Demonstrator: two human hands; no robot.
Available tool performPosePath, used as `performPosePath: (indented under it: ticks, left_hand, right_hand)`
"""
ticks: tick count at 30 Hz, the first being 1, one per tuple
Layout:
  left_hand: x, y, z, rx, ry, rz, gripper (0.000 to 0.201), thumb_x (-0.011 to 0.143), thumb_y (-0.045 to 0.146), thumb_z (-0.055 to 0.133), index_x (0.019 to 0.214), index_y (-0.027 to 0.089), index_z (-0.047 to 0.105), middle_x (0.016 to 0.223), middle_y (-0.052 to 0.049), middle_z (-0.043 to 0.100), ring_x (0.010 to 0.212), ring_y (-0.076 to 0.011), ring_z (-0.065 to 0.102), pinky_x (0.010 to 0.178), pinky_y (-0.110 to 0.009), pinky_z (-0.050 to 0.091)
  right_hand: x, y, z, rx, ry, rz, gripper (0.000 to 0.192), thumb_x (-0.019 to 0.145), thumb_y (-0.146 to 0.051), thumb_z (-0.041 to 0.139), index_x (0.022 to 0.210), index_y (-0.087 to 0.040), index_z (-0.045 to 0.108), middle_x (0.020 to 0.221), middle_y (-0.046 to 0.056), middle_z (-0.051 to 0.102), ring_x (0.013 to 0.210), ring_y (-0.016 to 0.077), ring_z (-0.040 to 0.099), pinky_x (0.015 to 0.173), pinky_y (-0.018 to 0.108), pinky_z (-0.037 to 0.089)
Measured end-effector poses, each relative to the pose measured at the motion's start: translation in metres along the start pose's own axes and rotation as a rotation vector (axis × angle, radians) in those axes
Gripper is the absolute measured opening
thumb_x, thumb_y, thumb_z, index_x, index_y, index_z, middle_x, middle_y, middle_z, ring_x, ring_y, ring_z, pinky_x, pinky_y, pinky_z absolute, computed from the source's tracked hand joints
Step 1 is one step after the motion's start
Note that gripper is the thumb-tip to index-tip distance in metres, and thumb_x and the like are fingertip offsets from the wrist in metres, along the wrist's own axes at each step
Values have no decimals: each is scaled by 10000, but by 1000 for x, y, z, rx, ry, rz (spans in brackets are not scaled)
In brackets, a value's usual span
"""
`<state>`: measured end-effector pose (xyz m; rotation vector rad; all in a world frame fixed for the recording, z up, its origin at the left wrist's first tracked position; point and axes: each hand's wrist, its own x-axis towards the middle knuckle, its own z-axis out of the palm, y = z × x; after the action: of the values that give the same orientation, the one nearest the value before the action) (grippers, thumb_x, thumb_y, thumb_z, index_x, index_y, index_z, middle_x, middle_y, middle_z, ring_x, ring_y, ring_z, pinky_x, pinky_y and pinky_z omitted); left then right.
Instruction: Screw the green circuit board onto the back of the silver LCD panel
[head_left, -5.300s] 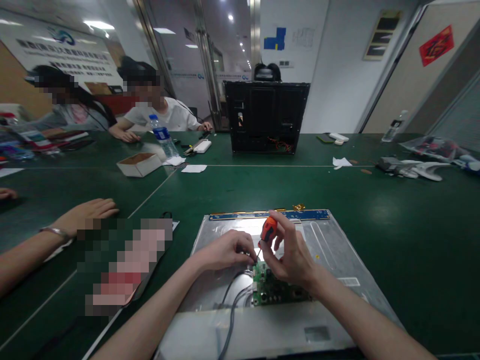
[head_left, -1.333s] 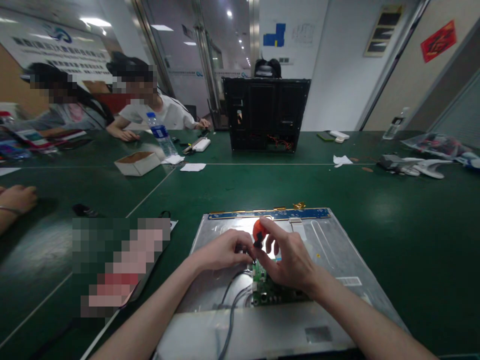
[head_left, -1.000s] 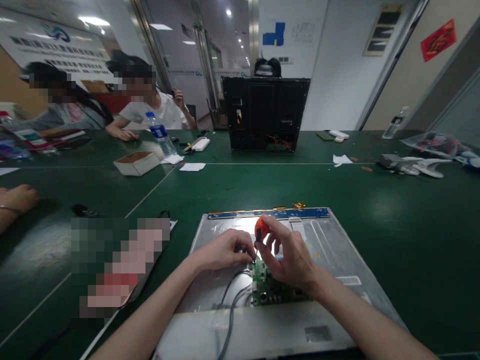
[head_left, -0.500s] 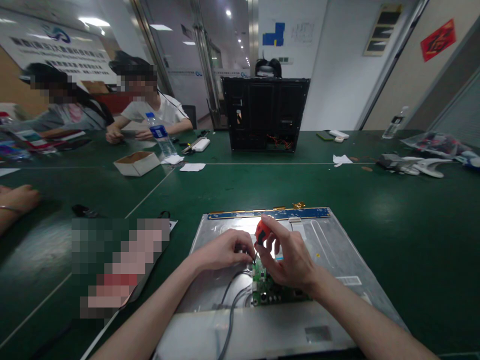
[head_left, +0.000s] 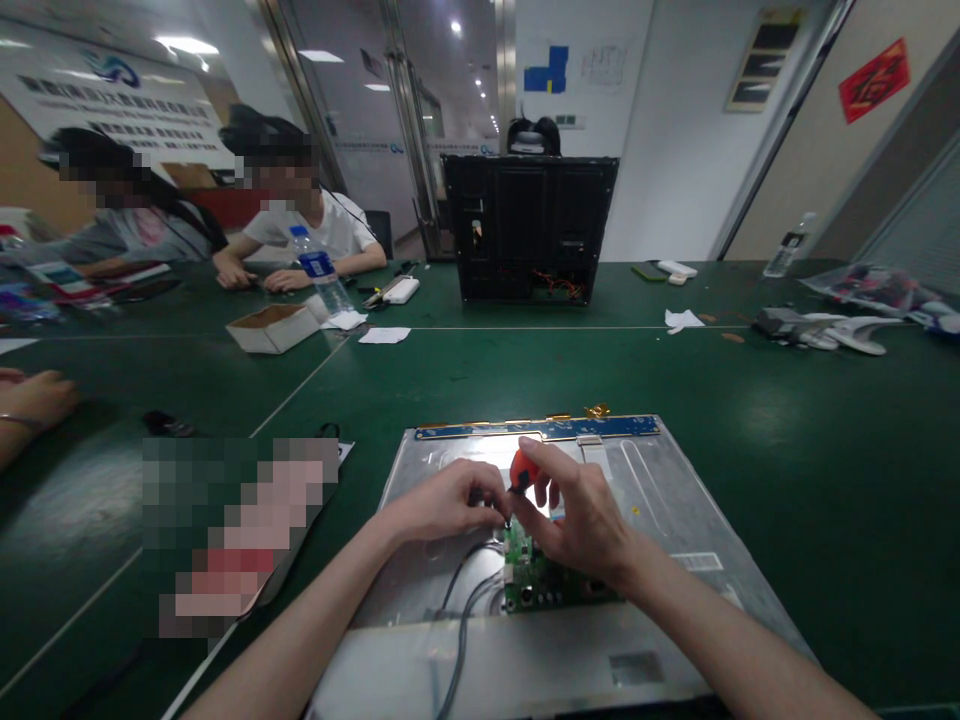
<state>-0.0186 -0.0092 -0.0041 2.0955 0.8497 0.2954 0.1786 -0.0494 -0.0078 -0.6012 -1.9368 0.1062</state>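
On the green surface (head_left: 465, 380), the right hand (head_left: 581, 515) grips an orange screwdriver (head_left: 520, 472) over a circuit board (head_left: 536, 578), the left hand (head_left: 450, 500) pinching closed beside its tip.

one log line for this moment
right hand: grips orange screwdriver | tip: at green circuit board | left hand: pinching beside tip | base: silver panel

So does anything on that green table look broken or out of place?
Nothing looks damaged or spilled. The metal panel lies flat with its green circuit board exposed; the right hand holds an orange screwdriver over it. Scraps of white paper lie farther back.
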Motion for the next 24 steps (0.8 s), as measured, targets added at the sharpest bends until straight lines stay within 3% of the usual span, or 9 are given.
performPosePath:
  ticks: [5,11,18,24]
  left_hand:
    - [-1,5,0,-19,19,-9,64,754,173,653,699,157,682,725,8,617,691,-150,532,667,-249,408]
    - [-1,6,-1,-12,-10,-21,84,784,226,679,767,152,714,828,-25,673,758,-173,572,709,-271,435]
    - [-2,0,1,-14,-14,-9,101,793,185,637,859,149,704,813,-13,651,752,-167,568,703,-258,429]
    - [-2,0,2,-20,15,14,64,792,183,639,818,152,689,786,-6,644,748,-166,570,709,-259,433]
  right_hand:
    - [0,0,-2,5,-15,-8,584,934,-188,523,1466,-220,283,890,36,659,572,116,565,444,220,455]
    - [2,-3,-4,-6,-25,15,596,913,-137,480,1476,-171,285,832,30,672,528,115,560,444,235,459]
    - [1,-1,-1,-17,12,-12,524,949,-201,516,1428,-207,302,818,9,635,518,104,540,426,218,436]
    - [1,-1,-2,-31,-3,-4,495,950,-209,519,1410,-198,338,844,25,643,537,107,540,435,225,441]
